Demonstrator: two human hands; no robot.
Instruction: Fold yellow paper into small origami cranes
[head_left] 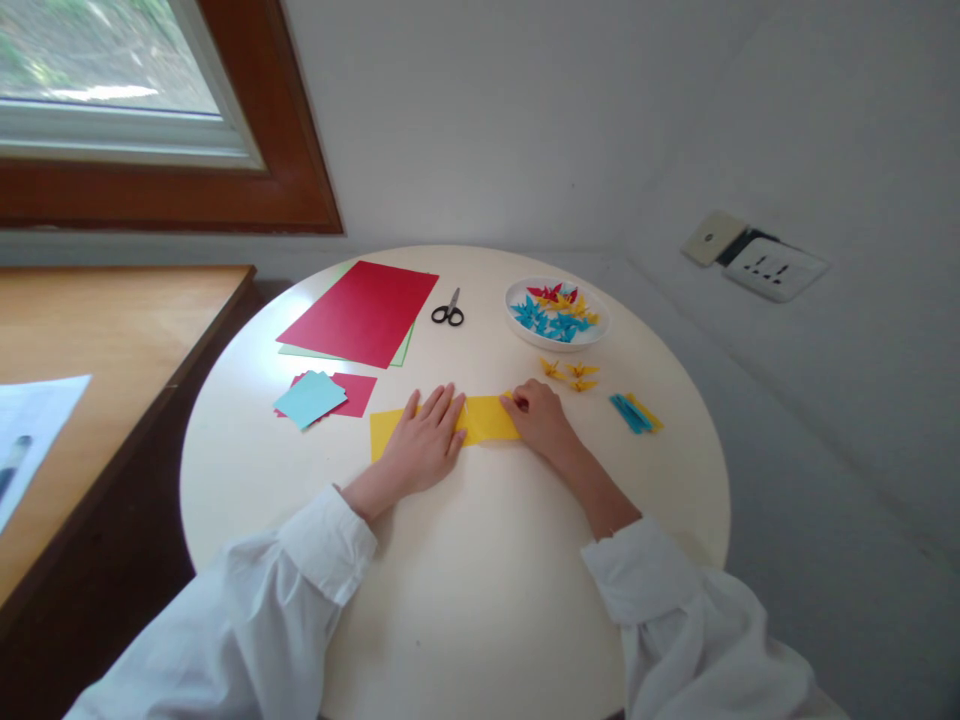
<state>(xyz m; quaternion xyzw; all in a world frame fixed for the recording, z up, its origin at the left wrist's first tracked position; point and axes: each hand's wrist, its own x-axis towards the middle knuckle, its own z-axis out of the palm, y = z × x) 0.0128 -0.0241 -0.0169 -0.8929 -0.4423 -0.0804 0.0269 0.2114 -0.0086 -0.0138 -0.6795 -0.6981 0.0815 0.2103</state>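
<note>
A long strip of yellow paper (491, 418) lies crosswise on the round white table (465, 580), with a crease or seam near its middle. Flat on its left half rests my left hand (424, 435), fingers spread, covering part of the paper. My right hand (540, 415) pinches the strip's right end with curled fingers. Just beyond that hand sit a few small folded yellow paper cranes (581, 370). Farther right are narrow folded blue strips (630, 414) and yellow strips (646, 412).
A white dish (559, 343) holds blue, yellow and red paper cranes. Black-handled scissors (448, 312) lie at the back. Left are a large red sheet (360, 312) over green paper, and light blue squares (311, 397) over red ones. A wooden desk (112, 320) stands left.
</note>
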